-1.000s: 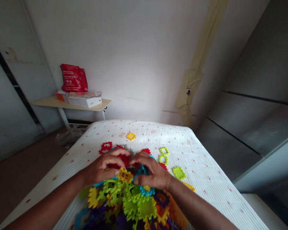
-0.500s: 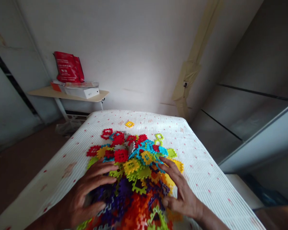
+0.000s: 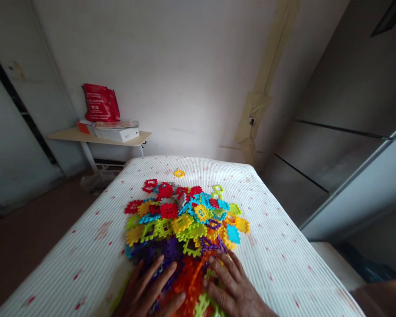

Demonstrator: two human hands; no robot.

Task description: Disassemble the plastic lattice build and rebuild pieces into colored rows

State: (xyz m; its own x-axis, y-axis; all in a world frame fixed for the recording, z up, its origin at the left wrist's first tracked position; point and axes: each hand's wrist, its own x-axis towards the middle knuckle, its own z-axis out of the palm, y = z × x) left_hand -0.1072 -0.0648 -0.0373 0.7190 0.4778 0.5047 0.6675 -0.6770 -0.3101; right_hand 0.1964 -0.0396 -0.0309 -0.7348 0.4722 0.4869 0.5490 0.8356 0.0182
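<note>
Lays the left hand (image 3: 150,288), fingers splayed, at the near left of the heap (image 3: 185,233), over purple pieces (image 3: 173,246). Lays the right hand (image 3: 234,288) at the near right, palm down, fingers slightly parted, over green pieces (image 3: 203,304) and beside orange pieces (image 3: 186,281). Has both hands unclenched, with nothing visibly grasped; cannot tell how firmly either one presses, or what lies hidden under the palms. Has the heap on a white sheet (image 3: 86,246) with red spots, in front of and between the hands. Beyond the purple pieces, has yellow, green and blue ones mixed, then red pieces (image 3: 168,210) toward the far side. At the heap's right edge, has a blue piece (image 3: 233,234); well apart at the far end of the sheet, a yellow piece (image 3: 179,173). Faces a wall (image 3: 185,79), with a table (image 3: 66,134) at far left bearing a red bag (image 3: 100,103) and a white box (image 3: 119,133).
</note>
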